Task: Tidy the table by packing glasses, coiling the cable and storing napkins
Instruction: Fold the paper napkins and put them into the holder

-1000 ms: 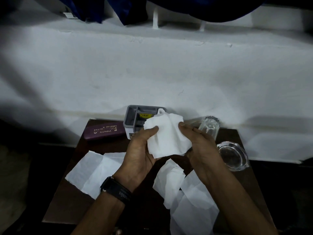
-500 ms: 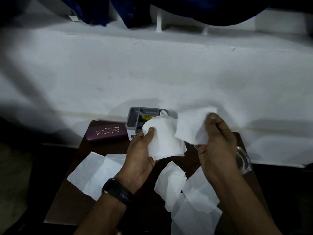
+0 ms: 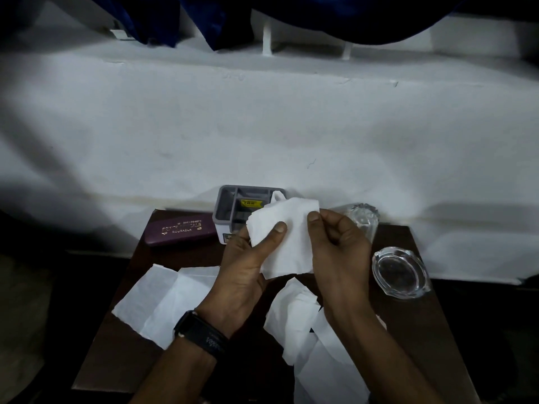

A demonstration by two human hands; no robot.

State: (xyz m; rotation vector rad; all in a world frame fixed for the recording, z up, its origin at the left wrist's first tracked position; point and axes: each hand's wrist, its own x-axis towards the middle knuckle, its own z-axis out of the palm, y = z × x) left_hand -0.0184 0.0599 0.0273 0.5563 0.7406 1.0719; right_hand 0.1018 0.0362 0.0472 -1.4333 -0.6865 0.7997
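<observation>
Both hands hold one white napkin (image 3: pixel 288 234) above the middle of the small dark table (image 3: pixel 122 354). My left hand (image 3: pixel 248 269) pinches its left side with the thumb on top. My right hand (image 3: pixel 338 246) pinches its upper right corner. Behind the napkin stands a grey and white compartment box (image 3: pixel 230 208) with a yellow label inside. A maroon glasses case (image 3: pixel 180 228) lies shut to the left of the box. More white napkins lie flat at the left (image 3: pixel 163 301) and crumpled at the lower middle (image 3: pixel 294 322).
A clear drinking glass (image 3: pixel 361 220) stands behind my right hand. A glass ashtray (image 3: pixel 399 272) sits near the table's right edge. A white wall rises right behind the table. Dark floor surrounds the table on the left and right.
My right hand had pulled the napkin's flap out to the right; now it has come back left and down, folding the napkin against my left hand. The drinking glass shows again.
</observation>
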